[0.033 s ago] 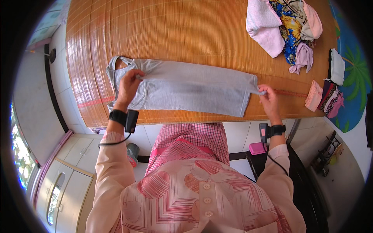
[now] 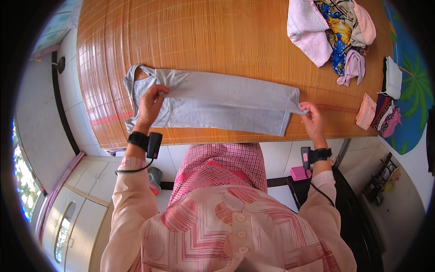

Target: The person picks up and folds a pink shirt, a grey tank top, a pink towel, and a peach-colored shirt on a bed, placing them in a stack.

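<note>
A light grey tank top (image 2: pixel 217 99) lies lengthwise across the bamboo mat (image 2: pixel 217 41), its straps and armholes to the left and its hem to the right. The upper layer is folded over toward me along its length. My left hand (image 2: pixel 150 105) pinches the cloth near the armhole, fingers closed. At the opposite end, my right hand (image 2: pixel 312 119) holds a corner of the hem between thumb and fingertips, pulling it out to a point beyond the rest of the hem. Both wrists wear black bands with small boxes and cables.
A loose heap of clothes (image 2: pixel 337 36), pink, blue floral and beige, lies at the far right. Nearer are a folded peach cloth (image 2: pixel 366 111), small folded garments (image 2: pixel 387 117) and a white folded piece (image 2: pixel 393 78). The mat's front edge runs just before my body.
My right hand has shifted slightly down and left with the hem corner. The left hand has barely moved, and the fold's edge sits a little nearer to me.
</note>
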Demonstrator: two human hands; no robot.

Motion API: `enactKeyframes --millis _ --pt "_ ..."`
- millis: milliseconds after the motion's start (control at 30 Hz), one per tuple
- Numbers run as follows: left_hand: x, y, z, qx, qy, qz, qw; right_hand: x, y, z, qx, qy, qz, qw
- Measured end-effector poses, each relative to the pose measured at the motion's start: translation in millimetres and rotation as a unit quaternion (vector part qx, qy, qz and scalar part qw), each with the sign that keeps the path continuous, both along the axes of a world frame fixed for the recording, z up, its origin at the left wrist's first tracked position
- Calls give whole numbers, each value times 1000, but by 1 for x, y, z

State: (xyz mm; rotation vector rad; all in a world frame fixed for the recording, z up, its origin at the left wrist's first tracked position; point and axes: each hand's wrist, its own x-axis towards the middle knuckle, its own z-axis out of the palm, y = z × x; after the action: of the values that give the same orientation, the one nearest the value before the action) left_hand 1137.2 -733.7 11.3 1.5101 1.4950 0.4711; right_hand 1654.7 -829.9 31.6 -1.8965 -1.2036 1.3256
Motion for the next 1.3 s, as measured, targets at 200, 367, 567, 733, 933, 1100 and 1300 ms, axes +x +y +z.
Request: enactKeyframes --millis 200,367,567,733,933,1100,1300 --pt "4 -50 -5 7 22 -50 998 -18 -58 -34 7 -114 43 993" --pt "3 -58 -3 22 21 -43 999 -25 -69 -31 19 -124 23 992" --pt "-1 -71 -1 18 35 -44 998 -34 -90 -27 15 -132 -1 991" --pt "-6 -88 -22 10 45 -59 997 -41 -107 -41 -9 -143 26 989" --pt "-9 -92 -42 67 121 -138 981 -42 -117 -61 27 -200 51 978" --pt "-2 -99 -33 63 172 -158 970 -40 -117 -68 2 -220 15 975" --pt "-10 -110 -32 69 175 -102 977 -62 -80 -66 -60 -274 -124 952"
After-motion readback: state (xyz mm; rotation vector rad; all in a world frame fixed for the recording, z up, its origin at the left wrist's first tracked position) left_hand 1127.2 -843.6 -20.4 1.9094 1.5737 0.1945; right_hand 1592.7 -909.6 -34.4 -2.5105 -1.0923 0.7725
